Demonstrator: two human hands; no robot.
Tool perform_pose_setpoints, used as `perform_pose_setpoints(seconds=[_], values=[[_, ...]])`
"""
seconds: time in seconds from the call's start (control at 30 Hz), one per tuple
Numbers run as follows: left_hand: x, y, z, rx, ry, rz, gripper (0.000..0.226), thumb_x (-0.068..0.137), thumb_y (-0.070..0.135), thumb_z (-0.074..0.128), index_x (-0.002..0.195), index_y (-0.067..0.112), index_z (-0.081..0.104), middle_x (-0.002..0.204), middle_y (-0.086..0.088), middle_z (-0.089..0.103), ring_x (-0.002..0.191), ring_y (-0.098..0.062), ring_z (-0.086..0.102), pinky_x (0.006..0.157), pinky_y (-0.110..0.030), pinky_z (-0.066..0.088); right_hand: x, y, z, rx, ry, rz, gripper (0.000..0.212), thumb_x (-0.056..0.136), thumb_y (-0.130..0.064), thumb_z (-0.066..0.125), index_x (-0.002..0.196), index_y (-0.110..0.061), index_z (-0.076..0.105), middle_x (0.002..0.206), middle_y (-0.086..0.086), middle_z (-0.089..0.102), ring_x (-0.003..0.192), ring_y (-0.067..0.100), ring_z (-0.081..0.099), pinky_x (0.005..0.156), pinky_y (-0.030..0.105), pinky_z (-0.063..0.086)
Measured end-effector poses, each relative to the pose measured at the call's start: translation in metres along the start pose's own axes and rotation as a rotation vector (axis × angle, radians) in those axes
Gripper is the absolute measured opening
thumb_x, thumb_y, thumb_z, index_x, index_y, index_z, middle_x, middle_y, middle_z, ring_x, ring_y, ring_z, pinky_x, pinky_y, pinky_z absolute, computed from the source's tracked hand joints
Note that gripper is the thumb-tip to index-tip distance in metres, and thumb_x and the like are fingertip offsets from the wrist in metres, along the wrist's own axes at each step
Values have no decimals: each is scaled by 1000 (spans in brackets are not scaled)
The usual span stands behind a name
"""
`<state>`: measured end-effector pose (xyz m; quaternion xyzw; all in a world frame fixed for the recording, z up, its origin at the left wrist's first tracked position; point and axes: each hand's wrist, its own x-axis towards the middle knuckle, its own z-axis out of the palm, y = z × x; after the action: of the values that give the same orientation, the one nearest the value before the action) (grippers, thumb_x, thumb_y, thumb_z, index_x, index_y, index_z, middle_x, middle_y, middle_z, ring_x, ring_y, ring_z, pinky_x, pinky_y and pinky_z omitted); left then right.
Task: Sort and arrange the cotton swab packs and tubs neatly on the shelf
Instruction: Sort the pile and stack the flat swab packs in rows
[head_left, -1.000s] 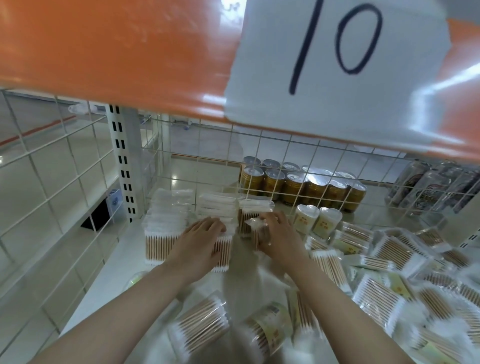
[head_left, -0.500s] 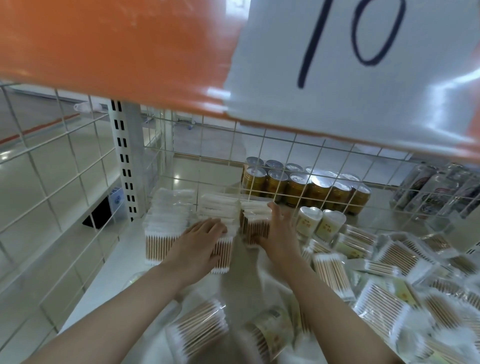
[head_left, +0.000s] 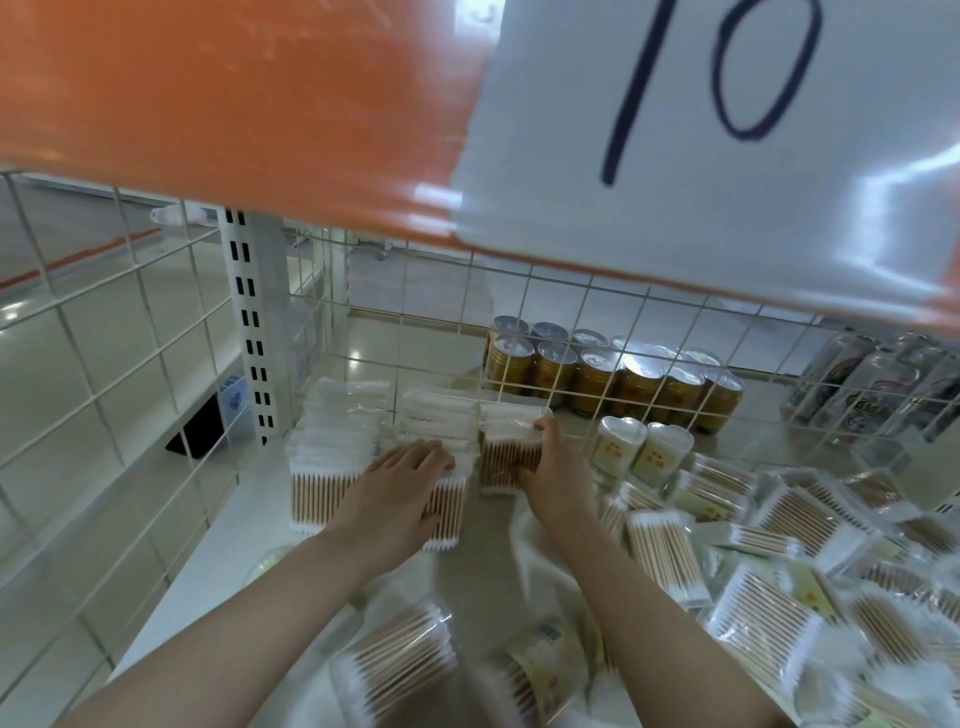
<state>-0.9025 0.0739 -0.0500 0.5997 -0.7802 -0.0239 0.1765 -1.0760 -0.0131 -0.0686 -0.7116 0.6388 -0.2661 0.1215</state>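
Right hand has pushed third stack against shelf's back-left rows, fingers curled round it | left hand flat, steadying middle row | loose packs remain right.

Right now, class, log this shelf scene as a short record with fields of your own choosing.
left hand: rests flat on the middle stack of swab packs
right hand: grips the right stack of swab packs
unsorted packs: heaped at right
tubs: two, upright beside the right stack
cans: behind the wire grid
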Motion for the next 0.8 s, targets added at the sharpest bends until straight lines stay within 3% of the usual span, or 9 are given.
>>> perform_pose_setpoints(seconds=[0.37, 0.53, 0.63, 0.7, 0.8], values=[[-2, 8, -2, -2, 29, -17, 50, 90, 21, 53, 137, 20, 34, 151, 2, 23, 142, -15, 15, 112, -22, 3, -3, -3, -7, -20, 20, -6, 51, 85, -10, 61, 130, -14, 37, 112, 8, 59, 100, 21, 58, 74, 29, 46], [-3, 9, -1, 3, 52, 5, 53, 92, 20, 50, 141, 19, 31, 152, 0, 22, 142, -16, 14, 106, -20, -4, -7, -2, -10, 8, 20, 2, 59, 86, -14, 60, 137, -17, 31, 121, 10, 51, 104, 22, 54, 75, 26, 42], [-4, 10, -2, 5, 75, -16, 48, 84, 13, 61, 131, 12, 48, 141, -8, 43, 133, -27, 36, 109, -32, 17, -11, -2, -19, 40, 21, -1, 59, 85, -15, 62, 136, -20, 32, 125, 8, 49, 107, 21, 53, 74, 26, 39], [-5, 12, -1, -2, 140, 6, 41, 72, 9, 70, 112, 10, 63, 118, -11, 62, 111, -32, 58, 96, -42, 40, -16, -1, -24, 47, 23, -7, 58, 86, -15, 61, 136, -20, 33, 126, 6, 49, 105, 20, 54, 73, 25, 38], [-7, 19, -5, 39, 214, 51, 32, 70, 22, 49, 93, 14, 69, 94, -2, 68, 85, -23, 68, 73, -35, 54, -23, -2, -30, 34, 27, -25, 51, 89, -16, 56, 135, -18, 34, 125, 7, 50, 100, 18, 54, 72, 24, 37]])
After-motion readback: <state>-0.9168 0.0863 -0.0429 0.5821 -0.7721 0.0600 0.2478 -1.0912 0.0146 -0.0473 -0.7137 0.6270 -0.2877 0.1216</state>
